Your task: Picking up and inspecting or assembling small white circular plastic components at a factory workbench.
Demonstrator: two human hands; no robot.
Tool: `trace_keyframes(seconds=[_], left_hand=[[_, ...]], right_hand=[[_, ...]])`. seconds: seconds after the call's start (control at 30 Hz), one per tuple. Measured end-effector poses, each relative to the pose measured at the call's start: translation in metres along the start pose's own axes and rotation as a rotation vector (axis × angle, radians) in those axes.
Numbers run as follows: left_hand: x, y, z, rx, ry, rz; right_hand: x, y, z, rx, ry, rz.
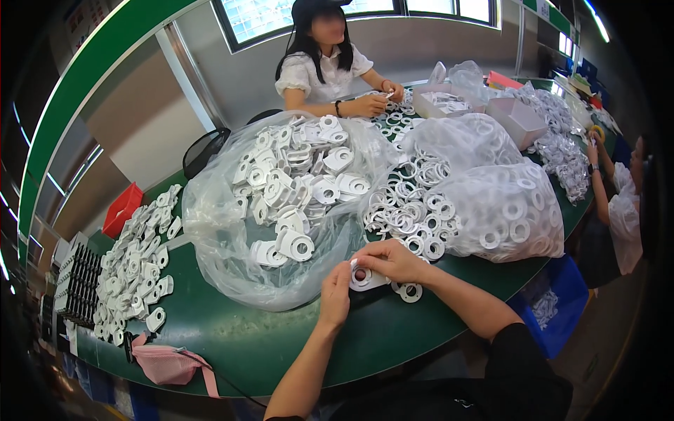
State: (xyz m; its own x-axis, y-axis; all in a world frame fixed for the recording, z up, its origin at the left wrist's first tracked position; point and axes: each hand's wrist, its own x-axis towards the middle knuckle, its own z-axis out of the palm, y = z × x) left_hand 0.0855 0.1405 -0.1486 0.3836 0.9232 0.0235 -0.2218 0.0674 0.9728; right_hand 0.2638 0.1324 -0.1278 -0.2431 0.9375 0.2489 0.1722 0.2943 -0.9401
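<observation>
My left hand (pixel 337 293) and my right hand (pixel 394 261) meet over the near edge of the table, both closed on one white plastic plate (pixel 378 279) with a round hole. The right fingers press at the top of its ring-shaped part, while the left fingers grip its left side. Just beyond them lies a heap of loose white rings (pixel 414 210), a few close to my right wrist. Ahead and to the left, a large clear plastic bag (pixel 246 281) lies open, full of similar white plates (pixel 295 244).
Finished-looking white parts (pixel 137 274) cover the left of the green table (pixel 210 316), near a red bin (pixel 122 210) and pink pouch (pixel 168 363). A bag of rings (pixel 516 210) stands right, above a blue crate (pixel 562 295). A co-worker (pixel 326 77) handles parts opposite; another person (pixel 625 210) works far right.
</observation>
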Motion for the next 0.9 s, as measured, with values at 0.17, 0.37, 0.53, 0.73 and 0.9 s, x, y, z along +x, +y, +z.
trace_keyframes(seconds=[0.17, 0.37, 0.53, 0.73, 0.9], left_hand=[[0.000, 0.006, 0.005, 0.452, -0.056, 0.241], [-0.001, 0.006, 0.005, 0.624, 0.007, 0.274], [0.003, 0.003, 0.000, 0.623, 0.064, 0.251], [0.003, 0.002, 0.011, 0.190, 0.122, 0.093], [-0.002, -0.002, 0.015, 0.570, 0.028, 0.323]], right_hand=[[0.002, -0.003, -0.013, -0.085, -0.090, -0.043], [0.001, -0.003, -0.012, -0.133, -0.111, -0.079], [-0.005, -0.005, 0.010, -0.261, 0.085, 0.025], [-0.002, 0.006, 0.024, 0.089, 0.281, 0.056], [-0.002, 0.013, 0.023, 0.339, 0.371, 0.094]])
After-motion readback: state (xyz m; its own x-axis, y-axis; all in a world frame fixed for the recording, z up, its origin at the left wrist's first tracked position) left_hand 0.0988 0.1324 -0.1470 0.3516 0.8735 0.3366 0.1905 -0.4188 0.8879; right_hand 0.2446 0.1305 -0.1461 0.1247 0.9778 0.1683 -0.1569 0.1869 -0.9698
